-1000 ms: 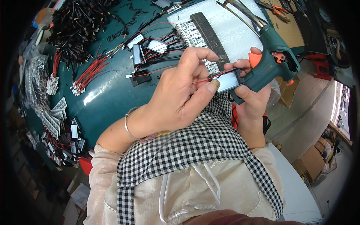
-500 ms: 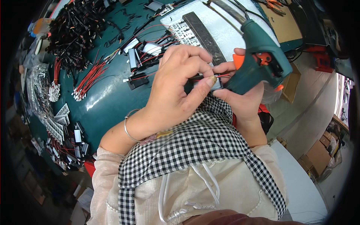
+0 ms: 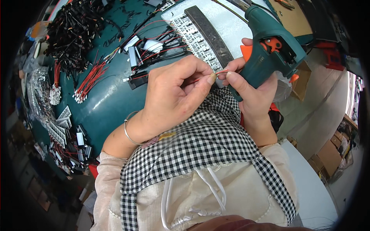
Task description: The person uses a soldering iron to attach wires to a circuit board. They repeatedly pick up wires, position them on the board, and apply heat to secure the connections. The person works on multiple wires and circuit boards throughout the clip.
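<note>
My left hand is closed, thumb and forefinger pinching a thin red wire. The wire's other end meets the thumb and fingertips of my right hand, close by. That right hand is also wrapped around the handle of a green pistol-shaped soldering gun with an orange trigger, its front pointing away to the upper left. Whether a part hangs from the wire behind my left fingers is hidden. Beyond the fingertips, a white circuit board panel lies under a dark flat bar.
Left of the panel lie small black modules with pale screens and wires. Bundles of red wires and a heap of black cables cover the table's left. Circuit strips lie near its left edge. Cardboard boxes stand at right.
The pale-screened black module between my hands has gone out of sight, and the red wire is now stretched between my fingertips. The soldering gun has shifted slightly right, and my left hand slightly left.
</note>
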The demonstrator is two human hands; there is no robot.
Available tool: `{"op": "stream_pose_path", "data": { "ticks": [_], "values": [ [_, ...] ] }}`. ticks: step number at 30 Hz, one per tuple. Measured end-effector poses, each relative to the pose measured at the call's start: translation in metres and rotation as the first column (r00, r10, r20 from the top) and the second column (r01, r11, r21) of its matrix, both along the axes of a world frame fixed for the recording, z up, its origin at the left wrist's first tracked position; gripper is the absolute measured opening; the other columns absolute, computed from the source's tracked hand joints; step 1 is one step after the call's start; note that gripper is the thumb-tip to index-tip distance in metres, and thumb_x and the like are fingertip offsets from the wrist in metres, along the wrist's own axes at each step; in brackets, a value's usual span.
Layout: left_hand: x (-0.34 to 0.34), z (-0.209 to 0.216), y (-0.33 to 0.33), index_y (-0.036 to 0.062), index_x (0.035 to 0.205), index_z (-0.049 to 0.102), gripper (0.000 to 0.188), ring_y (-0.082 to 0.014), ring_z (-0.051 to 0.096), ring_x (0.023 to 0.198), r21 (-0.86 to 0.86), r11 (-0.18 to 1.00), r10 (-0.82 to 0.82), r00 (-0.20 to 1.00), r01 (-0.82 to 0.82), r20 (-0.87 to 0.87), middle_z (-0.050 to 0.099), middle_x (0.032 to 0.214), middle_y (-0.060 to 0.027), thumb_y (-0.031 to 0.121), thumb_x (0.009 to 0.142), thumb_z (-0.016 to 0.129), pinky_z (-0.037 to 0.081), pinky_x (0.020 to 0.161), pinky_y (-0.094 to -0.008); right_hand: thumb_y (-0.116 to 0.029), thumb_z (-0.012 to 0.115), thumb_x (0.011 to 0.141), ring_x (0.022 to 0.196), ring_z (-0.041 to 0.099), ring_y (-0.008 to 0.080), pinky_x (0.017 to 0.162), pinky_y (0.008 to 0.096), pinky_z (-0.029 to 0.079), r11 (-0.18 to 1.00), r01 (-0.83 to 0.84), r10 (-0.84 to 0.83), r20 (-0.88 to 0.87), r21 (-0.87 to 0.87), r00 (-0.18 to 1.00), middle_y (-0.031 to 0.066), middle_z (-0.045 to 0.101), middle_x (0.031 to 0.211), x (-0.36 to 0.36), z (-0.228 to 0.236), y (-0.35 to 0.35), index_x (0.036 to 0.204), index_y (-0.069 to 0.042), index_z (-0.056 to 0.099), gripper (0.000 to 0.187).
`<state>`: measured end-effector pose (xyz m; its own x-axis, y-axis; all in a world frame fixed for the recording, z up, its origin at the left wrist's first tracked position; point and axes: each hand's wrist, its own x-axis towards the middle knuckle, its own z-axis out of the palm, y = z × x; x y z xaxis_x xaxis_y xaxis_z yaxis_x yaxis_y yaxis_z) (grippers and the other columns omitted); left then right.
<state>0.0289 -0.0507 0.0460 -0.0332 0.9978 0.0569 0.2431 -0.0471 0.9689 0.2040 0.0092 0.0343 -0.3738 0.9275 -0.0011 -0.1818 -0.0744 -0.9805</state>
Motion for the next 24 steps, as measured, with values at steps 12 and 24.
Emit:
{"op": "stream_pose_path", "data": {
  "ticks": [12, 24],
  "values": [
    [-0.010, -0.006, -0.009, -0.0015, 0.090, 0.062, 0.006, -0.0001, 0.052, 0.070, -0.251, 0.966, -0.019, 0.981, 0.067, 0.191, 0.062, 0.080, 0.0017, 0.001, 0.087, 0.067, 0.041, 0.061, -0.0146, 0.011, 0.065, 0.076, 0.080, 0.063, 0.0154, 0.073, 0.0267, 0.052, 0.987, -0.158, 0.157, 0.105, -0.003, 0.982, 0.0124, 0.064, 0.086, 0.001, -0.012, -0.009, 0.133, 0.011, 0.037, 0.063],
    [-0.006, -0.050, 0.016, 0.0018, 0.079, 0.067, 0.010, -0.0139, 0.061, 0.050, 0.011, 0.992, 0.109, 0.810, -0.126, -0.577, 0.064, 0.061, -0.0072, 0.011, 0.079, 0.070, 0.046, 0.049, -0.0248, -0.017, 0.072, 0.079, 0.056, 0.055, 0.0190, 0.052, 0.0277, 0.048, 0.999, -0.020, 0.020, 0.011, -0.050, 1.000, 0.0120, 0.055, 0.067, 0.062, -0.011, -0.019, 0.132, 0.013, 0.033, 0.072]
  ]
}}
